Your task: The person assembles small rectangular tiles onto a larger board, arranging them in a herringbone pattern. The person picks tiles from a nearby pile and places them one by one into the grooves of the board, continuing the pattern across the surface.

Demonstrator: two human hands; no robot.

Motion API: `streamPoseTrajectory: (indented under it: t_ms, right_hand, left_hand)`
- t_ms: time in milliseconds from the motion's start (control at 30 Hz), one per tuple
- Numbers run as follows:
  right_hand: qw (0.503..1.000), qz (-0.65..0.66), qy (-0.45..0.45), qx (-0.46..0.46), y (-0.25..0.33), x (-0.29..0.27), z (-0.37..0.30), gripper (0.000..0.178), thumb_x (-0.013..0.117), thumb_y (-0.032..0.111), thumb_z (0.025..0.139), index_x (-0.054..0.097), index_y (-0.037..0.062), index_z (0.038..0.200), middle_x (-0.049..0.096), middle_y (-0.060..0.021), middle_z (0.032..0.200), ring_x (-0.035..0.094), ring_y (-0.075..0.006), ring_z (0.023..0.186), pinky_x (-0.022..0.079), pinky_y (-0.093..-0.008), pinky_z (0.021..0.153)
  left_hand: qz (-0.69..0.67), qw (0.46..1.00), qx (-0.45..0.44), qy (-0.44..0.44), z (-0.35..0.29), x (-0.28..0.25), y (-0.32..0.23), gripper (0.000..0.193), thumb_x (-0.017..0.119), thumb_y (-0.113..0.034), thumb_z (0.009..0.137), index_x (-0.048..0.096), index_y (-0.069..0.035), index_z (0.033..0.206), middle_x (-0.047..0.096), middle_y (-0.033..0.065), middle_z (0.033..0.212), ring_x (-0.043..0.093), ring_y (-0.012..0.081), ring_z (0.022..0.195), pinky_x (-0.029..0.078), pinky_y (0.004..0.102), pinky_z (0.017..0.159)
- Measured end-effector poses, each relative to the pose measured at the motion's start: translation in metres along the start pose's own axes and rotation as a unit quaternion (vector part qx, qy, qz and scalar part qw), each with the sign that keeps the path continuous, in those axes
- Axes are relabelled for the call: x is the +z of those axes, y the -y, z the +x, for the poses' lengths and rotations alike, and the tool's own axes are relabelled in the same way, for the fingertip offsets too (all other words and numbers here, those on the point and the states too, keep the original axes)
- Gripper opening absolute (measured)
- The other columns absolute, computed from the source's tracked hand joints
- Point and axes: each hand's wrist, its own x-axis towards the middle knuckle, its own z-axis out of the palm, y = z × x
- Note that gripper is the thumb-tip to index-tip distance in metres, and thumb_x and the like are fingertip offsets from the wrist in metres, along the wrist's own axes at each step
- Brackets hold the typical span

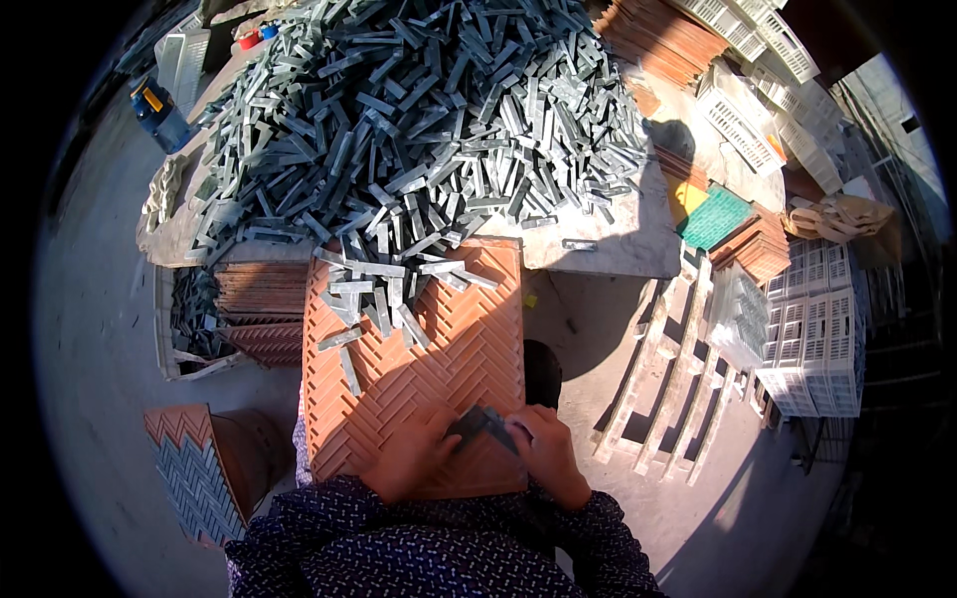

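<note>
My left hand [411, 450] and my right hand [550, 450] meet over the near end of an orange tray [439, 344] moulded with herringbone slots. Between them sit several dark grey tile strips [483, 429], gripped at either side by my curled fingers. Shadow and blur hide the exact fingertip contact and how the strips lie. Loose grey strips [374, 289] are scattered over the tray's far end, spilling from the big heap [439, 110] of the same strips on the table. The slots in the tray's middle show bare.
Left of me, a grey-filled herringbone tray [194, 478] rests on a brown drum-like stand [254, 453]. A white crate [164, 329] holds strips beside stacked orange trays [264, 299]. To the right are a wooden pallet [658, 379] and stacked white crates [812, 339]. A blue bottle [159, 115] stands far left.
</note>
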Motion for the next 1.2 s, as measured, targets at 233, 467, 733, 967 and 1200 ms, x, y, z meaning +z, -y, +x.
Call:
streamPoseTrajectory:
  t_ms: [233,467,733,967,1200]
  right_hand:
    - [1.0,-0.01,-0.005,-0.01,0.003,0.001,0.0,0.011,0.068,0.003,0.077,0.064,0.0023,0.087,0.064,-0.0119,0.084,0.062,-0.03,0.078,0.048,-0.0364,0.072]
    - [1.0,0.0,0.009,-0.021,0.001,-0.004,0.0,0.014,0.068,0.002,0.076,0.065,0.0032,0.089,0.064,-0.0131,0.085,0.062,-0.0318,0.079,0.048,-0.0369,0.073]
    - [0.986,-0.007,0.157,-0.054,0.009,-0.025,0.044,0.011,0.064,0.01,0.08,0.064,0.0046,0.09,0.063,-0.0132,0.085,0.062,-0.0331,0.078,0.05,-0.0413,0.067]
    - [0.977,-0.051,-0.126,-0.163,0.004,0.029,0.154,0.021,0.067,0.011,0.079,0.062,0.0031,0.097,0.062,-0.0149,0.104,0.061,-0.0367,0.087,0.05,-0.041,0.073]
    - [0.988,-0.073,-0.087,-0.108,-0.007,0.007,0.159,0.026,0.068,0.009,0.077,0.062,0.0018,0.102,0.066,-0.0132,0.091,0.065,-0.0306,0.082,0.051,-0.0373,0.071]
  left_hand:
    - [0.043,0.998,0.037,-0.031,-0.003,0.008,-0.007,0.028,0.065,-0.006,0.079,0.055,0.0,0.104,0.056,0.0173,0.096,0.057,0.0377,0.089,0.048,0.0408,0.074]
    - [0.077,0.995,0.06,-0.015,0.004,0.011,-0.009,0.021,0.057,-0.004,0.081,0.054,-0.001,0.102,0.055,0.0164,0.094,0.058,0.034,0.085,0.05,0.0388,0.07]
    - [0.099,0.992,0.067,0.044,0.02,-0.012,-0.014,0.035,0.061,-0.002,0.075,0.055,0.001,0.109,0.056,0.0186,0.101,0.056,0.0362,0.093,0.048,0.0415,0.078]
    - [0.421,0.886,0.156,-0.113,0.084,-0.069,0.019,0.026,0.058,-0.01,0.072,0.062,-0.005,0.098,0.055,0.0069,0.103,0.057,0.0229,0.092,0.053,0.0311,0.073]
    - [0.339,0.914,0.209,-0.081,0.089,-0.091,0.017,0.016,0.062,-0.014,0.076,0.063,-0.01,0.091,0.056,0.0059,0.095,0.059,0.0262,0.087,0.053,0.034,0.071]
